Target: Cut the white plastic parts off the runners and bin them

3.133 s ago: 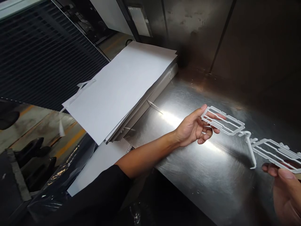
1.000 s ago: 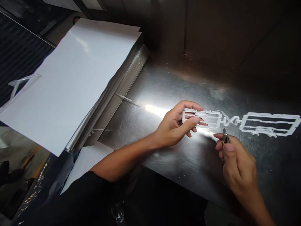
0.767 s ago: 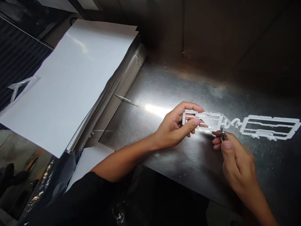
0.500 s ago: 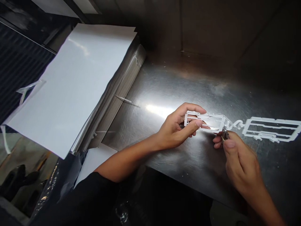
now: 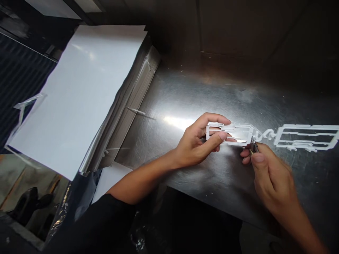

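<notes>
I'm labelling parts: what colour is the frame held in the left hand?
The frame is white, seen best in the head view.

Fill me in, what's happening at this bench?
The left hand grips one white frame over the metal table. A curved white connector links it to a second frame. The right hand holds a small metal tool, tip at the first frame's connector end; contact isn't clear. A sheet stack sits left.

Smooth plastic frames (image 5: 300, 144), metal tool (image 5: 254, 146), scratched glossy metal table (image 5: 212, 95), matt cloth sleeve (image 5: 113, 213)
</notes>
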Demonstrator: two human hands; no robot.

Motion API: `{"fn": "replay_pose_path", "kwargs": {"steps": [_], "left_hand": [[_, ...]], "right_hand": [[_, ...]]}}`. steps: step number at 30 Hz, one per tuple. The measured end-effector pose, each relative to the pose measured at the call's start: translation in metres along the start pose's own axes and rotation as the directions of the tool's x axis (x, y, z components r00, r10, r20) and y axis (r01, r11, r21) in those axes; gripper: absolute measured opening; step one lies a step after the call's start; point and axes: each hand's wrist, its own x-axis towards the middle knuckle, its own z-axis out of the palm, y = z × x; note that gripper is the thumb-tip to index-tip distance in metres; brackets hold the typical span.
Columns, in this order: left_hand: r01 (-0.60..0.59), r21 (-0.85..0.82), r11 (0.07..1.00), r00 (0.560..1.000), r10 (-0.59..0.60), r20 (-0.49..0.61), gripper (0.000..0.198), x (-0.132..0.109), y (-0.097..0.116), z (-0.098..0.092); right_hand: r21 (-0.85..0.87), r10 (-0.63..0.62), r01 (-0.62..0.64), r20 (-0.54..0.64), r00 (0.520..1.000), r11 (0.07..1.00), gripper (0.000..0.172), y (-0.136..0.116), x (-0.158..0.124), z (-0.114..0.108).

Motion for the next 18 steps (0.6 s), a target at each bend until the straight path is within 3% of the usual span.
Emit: {"fn": "replay_pose_path", "kwargs": {"steps": [11, 18], "left_hand": [[-0.058, -0.010, 0.998, 0.998, 0.058, 0.005, 0.027, 0.000, -0.003, 0.000], [-0.040, -0.037, 0.999, 0.999, 0.040, 0.003, 0.028, 0.000, -0.010, 0.002]], "right_hand": [[-0.022, -0.005, 0.005, 0.005, 1.000, 1.000, 0.043, 0.001, 0.000, 0.001], [-0.176, -0.055, 0.055, 0.000, 0.998, 0.983, 0.048, 0.001, 0.003, 0.001]]}}
